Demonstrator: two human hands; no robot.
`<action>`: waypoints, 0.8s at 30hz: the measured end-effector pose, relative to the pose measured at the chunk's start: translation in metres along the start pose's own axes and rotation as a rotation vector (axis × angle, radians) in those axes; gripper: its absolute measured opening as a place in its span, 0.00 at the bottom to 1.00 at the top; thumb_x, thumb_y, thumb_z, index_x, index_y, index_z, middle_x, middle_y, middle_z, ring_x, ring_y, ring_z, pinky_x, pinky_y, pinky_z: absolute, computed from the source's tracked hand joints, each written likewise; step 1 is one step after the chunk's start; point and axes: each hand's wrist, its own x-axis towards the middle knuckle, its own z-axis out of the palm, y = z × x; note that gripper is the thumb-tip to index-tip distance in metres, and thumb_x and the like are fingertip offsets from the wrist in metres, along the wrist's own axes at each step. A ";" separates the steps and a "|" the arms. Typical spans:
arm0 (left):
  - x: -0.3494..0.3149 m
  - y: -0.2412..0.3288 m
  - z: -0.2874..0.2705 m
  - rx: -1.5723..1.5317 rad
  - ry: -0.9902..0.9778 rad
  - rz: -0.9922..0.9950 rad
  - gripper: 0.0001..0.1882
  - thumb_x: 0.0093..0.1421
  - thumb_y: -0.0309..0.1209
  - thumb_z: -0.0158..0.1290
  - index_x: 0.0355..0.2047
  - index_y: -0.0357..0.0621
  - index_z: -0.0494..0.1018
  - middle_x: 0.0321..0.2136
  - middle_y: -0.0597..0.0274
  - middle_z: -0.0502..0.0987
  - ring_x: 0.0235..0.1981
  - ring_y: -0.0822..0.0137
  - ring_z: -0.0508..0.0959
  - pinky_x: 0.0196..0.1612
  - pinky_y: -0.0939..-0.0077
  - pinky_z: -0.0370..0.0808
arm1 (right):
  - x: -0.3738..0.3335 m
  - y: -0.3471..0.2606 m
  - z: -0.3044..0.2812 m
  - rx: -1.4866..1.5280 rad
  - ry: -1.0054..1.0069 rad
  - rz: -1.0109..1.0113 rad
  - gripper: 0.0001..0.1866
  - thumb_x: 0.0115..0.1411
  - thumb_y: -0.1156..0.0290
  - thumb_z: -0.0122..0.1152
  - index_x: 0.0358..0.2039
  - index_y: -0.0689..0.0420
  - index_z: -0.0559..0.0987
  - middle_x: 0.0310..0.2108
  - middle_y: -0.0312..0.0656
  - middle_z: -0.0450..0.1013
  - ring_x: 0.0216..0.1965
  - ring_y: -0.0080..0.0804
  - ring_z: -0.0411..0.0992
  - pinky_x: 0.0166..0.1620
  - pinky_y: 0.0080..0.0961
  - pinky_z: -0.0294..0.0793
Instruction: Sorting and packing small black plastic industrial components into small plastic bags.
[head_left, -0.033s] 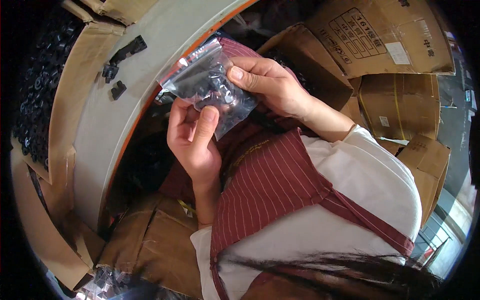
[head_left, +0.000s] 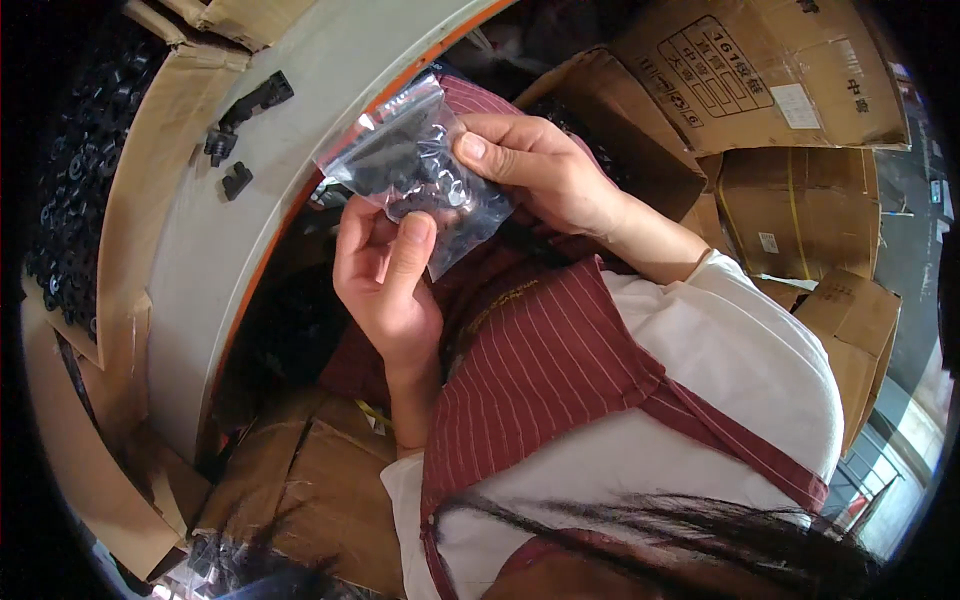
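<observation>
Between my two hands is a small clear zip bag (head_left: 455, 225) with dark small parts inside, too blurred by the shiny plastic to name. My left hand (head_left: 390, 285) pinches its lower left side, thumb on top and fingers behind. At the bag's upper right side, my right hand (head_left: 545, 170) grips it with the thumb laid over the plastic. The zip edge of the bag points to the upper left, close to the table's orange rim. Whether the zip is sealed I cannot tell.
Several black plastic parts (head_left: 237, 181) lie on the grey curved table (head_left: 190, 270) to the left. Beyond them a cardboard box (head_left: 145, 170) holds a heap of black pieces. More cardboard boxes (head_left: 800, 210) are stacked on the right, and another carton (head_left: 320, 490) stands below my left forearm.
</observation>
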 end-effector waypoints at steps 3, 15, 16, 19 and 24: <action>0.000 0.001 -0.002 0.012 -0.017 0.010 0.16 0.62 0.25 0.54 0.49 0.29 0.72 0.38 0.58 0.77 0.37 0.70 0.76 0.47 0.76 0.71 | 0.001 0.003 -0.007 0.002 -0.058 0.002 0.17 0.72 0.62 0.49 0.47 0.65 0.76 0.39 0.40 0.77 0.41 0.24 0.74 0.47 0.23 0.72; 0.002 -0.002 -0.003 -0.058 0.023 0.003 0.11 0.65 0.22 0.49 0.46 0.28 0.72 0.40 0.54 0.77 0.39 0.67 0.76 0.47 0.74 0.73 | 0.002 0.000 -0.010 0.090 0.026 0.005 0.10 0.68 0.70 0.56 0.45 0.62 0.79 0.37 0.35 0.78 0.39 0.18 0.74 0.45 0.16 0.71; 0.002 -0.003 -0.004 -0.058 0.023 0.004 0.11 0.65 0.22 0.49 0.46 0.28 0.72 0.40 0.54 0.77 0.39 0.67 0.76 0.47 0.74 0.73 | 0.002 0.000 -0.009 0.090 0.026 0.005 0.10 0.68 0.70 0.56 0.45 0.62 0.79 0.37 0.35 0.78 0.39 0.18 0.74 0.45 0.16 0.71; 0.001 -0.003 -0.006 -0.082 0.014 0.021 0.11 0.66 0.23 0.49 0.46 0.27 0.72 0.40 0.53 0.77 0.39 0.66 0.76 0.48 0.73 0.73 | 0.003 -0.001 -0.009 0.074 0.055 0.015 0.11 0.68 0.69 0.57 0.45 0.62 0.79 0.37 0.35 0.78 0.38 0.18 0.74 0.44 0.16 0.71; 0.002 -0.004 -0.006 -0.073 -0.018 0.031 0.10 0.67 0.24 0.50 0.45 0.28 0.72 0.39 0.53 0.77 0.39 0.66 0.76 0.49 0.70 0.73 | 0.003 -0.004 -0.009 0.060 0.060 0.012 0.12 0.68 0.68 0.57 0.45 0.63 0.79 0.36 0.35 0.77 0.37 0.19 0.74 0.43 0.18 0.72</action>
